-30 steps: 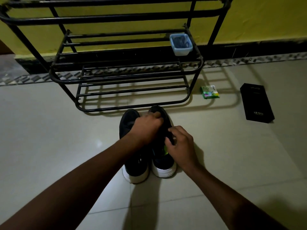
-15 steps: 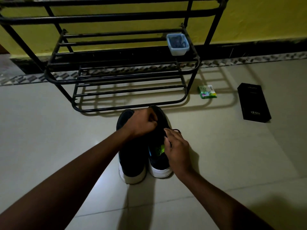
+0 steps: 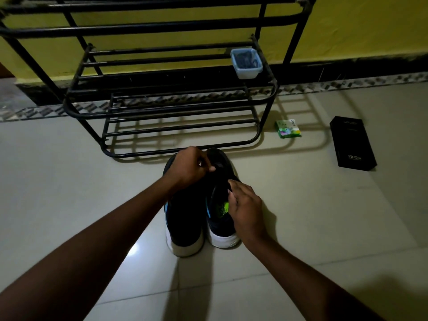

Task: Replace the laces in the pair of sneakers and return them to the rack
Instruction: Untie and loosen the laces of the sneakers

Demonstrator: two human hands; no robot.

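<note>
Two black sneakers with white soles stand side by side on the floor, heels toward me: the left sneaker and the right sneaker, which has a green patch inside. My left hand reaches across the toes, fingers pinched on a dark lace at the front of the right sneaker. My right hand grips that sneaker's right edge by the opening, fingertips curled onto the lace area. The lace itself is hard to make out in the dim light. The black metal rack stands just behind the shoes.
A small clear plastic container with dark contents sits on the rack's middle shelf at the right. A green box and a black box lie on the tiled floor to the right. A yellow wall is behind.
My left hand has lifted slightly and pinched tighter at the right sneaker's front. My right hand has slid a little back along the sneaker's edge. The shoes stay in place.
</note>
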